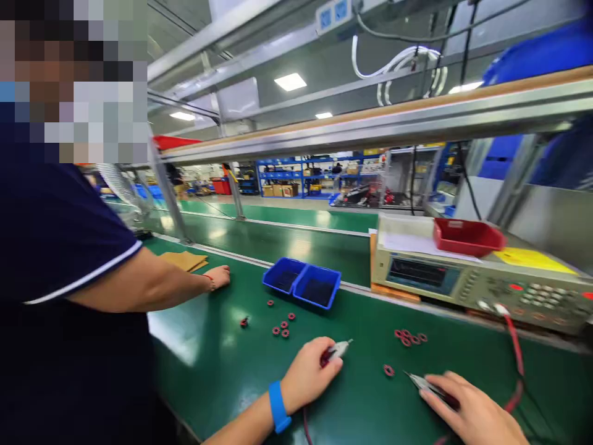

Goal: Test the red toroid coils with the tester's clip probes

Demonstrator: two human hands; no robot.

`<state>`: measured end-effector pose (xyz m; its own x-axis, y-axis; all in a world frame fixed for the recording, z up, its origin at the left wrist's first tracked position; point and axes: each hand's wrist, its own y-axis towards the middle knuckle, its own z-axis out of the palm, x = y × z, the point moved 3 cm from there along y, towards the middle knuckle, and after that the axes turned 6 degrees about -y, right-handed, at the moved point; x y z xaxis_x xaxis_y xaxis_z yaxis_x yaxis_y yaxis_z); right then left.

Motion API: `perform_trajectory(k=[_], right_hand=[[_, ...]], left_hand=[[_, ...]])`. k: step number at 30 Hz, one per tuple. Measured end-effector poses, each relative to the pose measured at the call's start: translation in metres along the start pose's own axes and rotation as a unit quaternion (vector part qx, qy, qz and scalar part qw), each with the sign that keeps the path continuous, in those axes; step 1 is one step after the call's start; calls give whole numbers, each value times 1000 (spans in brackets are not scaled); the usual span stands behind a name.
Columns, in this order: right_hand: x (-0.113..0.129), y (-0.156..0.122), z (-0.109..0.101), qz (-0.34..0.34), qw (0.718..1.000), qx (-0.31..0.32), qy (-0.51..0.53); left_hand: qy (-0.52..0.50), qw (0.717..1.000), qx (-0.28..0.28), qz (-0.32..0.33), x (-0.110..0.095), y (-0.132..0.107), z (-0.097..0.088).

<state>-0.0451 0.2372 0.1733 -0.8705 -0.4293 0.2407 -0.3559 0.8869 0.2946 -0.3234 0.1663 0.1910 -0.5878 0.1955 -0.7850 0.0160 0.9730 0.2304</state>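
Observation:
My left hand (309,373), with a blue wristband, grips a test clip (337,351) with a red sleeve, resting on the green mat (217,371). My right hand (467,405) holds a second metal clip (419,382), its tip pointing left toward a single red ring core (388,370). Between the two clips the mat is bare apart from that core. More red ring cores lie in a cluster (410,338) ahead of my right hand and another cluster (283,326) ahead of my left.
Two blue bins (302,282) sit behind the cores. A beige test meter (467,278) with a red tray (467,236) on top stands at the right, red leads (516,352) running down. A co-worker in dark blue stands left, one hand (217,276) on the mat.

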Motion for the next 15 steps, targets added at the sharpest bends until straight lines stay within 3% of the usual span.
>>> perform_trajectory(k=[2,4,10,15], right_hand=[[6,0,-5,21,998,66,-5],[13,0,-12,39,995,88,-12],[34,-2,-17,35,996,79,-12],[22,-9,-11,22,997,77,-21]], left_hand=[[-16,1000,19,2,-2,2,0],[-25,999,39,5,-4,3,1],[-24,995,92,16,-12,2,7],[38,994,95,37,-13,9,10]])
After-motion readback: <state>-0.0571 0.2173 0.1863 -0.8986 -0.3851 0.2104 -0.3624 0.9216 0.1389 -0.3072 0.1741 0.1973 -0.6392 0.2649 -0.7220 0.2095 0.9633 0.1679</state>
